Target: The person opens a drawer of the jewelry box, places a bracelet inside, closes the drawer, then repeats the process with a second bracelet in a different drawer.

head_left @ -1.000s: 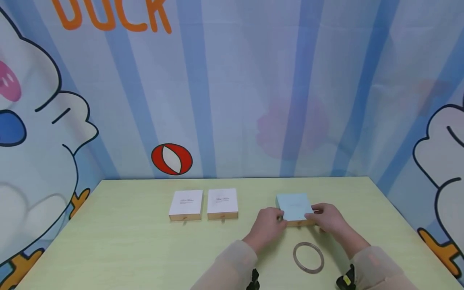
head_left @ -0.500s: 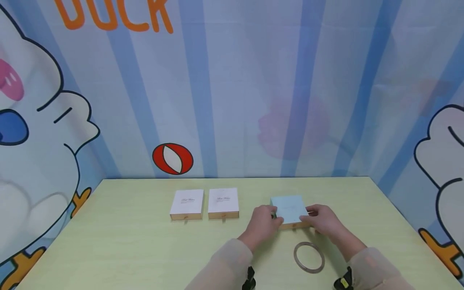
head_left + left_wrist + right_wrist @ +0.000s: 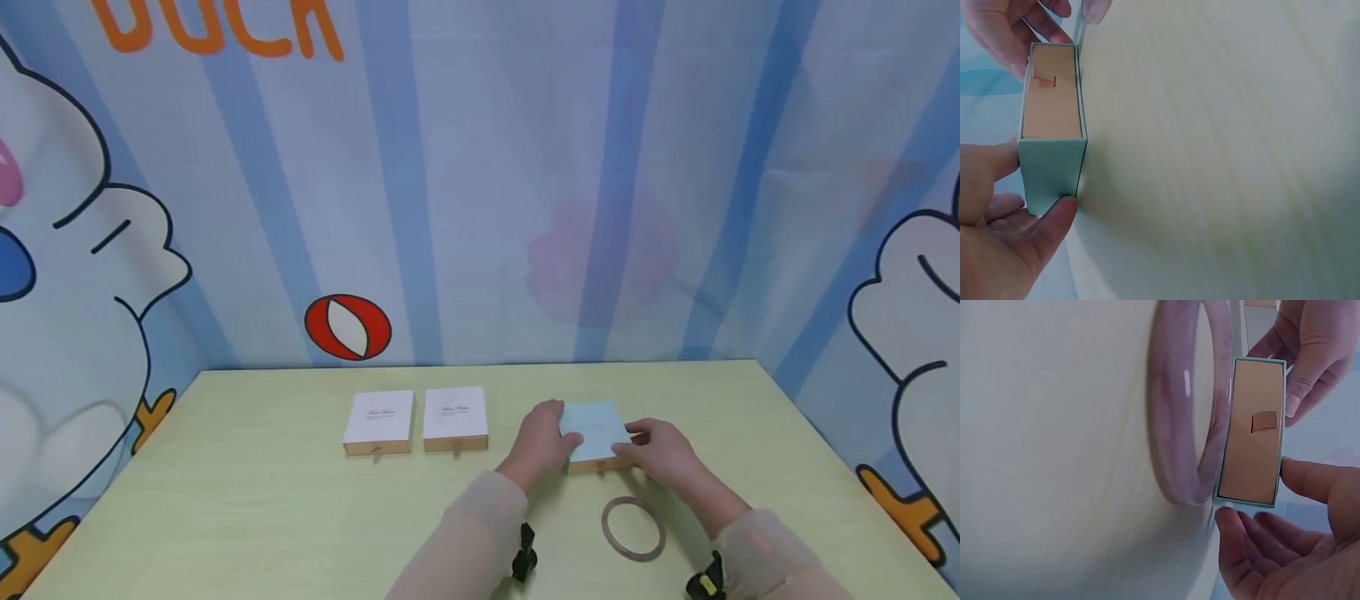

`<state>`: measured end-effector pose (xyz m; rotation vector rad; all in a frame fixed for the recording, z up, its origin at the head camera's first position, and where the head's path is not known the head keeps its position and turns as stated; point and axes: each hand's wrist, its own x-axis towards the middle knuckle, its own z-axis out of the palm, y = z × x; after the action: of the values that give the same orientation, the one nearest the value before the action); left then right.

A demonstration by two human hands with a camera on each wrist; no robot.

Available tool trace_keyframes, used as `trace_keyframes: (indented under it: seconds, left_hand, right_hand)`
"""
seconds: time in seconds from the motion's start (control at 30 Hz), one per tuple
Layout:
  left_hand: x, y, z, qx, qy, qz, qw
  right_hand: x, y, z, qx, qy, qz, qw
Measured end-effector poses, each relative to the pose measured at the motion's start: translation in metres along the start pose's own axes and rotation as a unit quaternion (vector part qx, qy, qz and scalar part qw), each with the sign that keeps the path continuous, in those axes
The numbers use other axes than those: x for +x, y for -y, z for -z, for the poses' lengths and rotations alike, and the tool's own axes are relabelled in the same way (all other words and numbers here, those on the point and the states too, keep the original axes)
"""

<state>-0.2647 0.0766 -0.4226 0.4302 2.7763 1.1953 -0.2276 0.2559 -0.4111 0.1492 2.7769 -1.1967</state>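
Note:
A light blue drawer box (image 3: 595, 429) lies on the table, its tan drawer front with a small ribbon tab (image 3: 1264, 421) facing me. My left hand (image 3: 538, 443) holds its left end, thumb at the near corner and fingers along the side. At the right end, my right hand (image 3: 660, 450) grips the box with its thumb on the upper edge and its fingers lower down, as the right wrist view shows. Just in front of the box lies a pale purple bangle (image 3: 1175, 400), which neither hand touches.
Two white drawer boxes with printed lids, the left one (image 3: 378, 419) and the right one (image 3: 455, 415), lie side by side to the left on the pale wooden table (image 3: 262, 500). A printed blue striped curtain (image 3: 480, 183) rises behind the table's back edge.
The blue box has slid slightly left with both hands. My left fingers have shifted farther back along its side. The bangle and white boxes stay put, while the head view has moved a little.

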Motion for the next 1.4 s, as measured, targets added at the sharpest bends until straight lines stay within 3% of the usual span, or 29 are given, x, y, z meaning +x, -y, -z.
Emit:
trace_keyframes:
  seconds: [0.23, 0.47, 0.83, 1.4]
  left_hand:
    - [0.003, -0.005, -0.001, 0.014, 0.006, 0.013, 0.9998]
    - [0.007, -0.004, -0.004, 0.040, 0.007, 0.015, 0.9991]
    - [0.014, -0.004, -0.006, 0.051, -0.008, 0.038, 0.9980]
    - [0.014, -0.005, -0.002, 0.068, 0.009, 0.034, 0.9971]
  right_hand:
    - [-0.006, -0.004, 0.003, -0.027, -0.052, 0.011, 0.9982]
    - [-0.011, -0.007, -0.004, -0.006, -0.061, 0.027, 0.9978]
    - [-0.007, 0.003, -0.017, 0.015, -0.020, 0.009, 0.9996]
    - [0.000, 0.001, -0.023, 0.014, 0.016, -0.011, 0.9997]
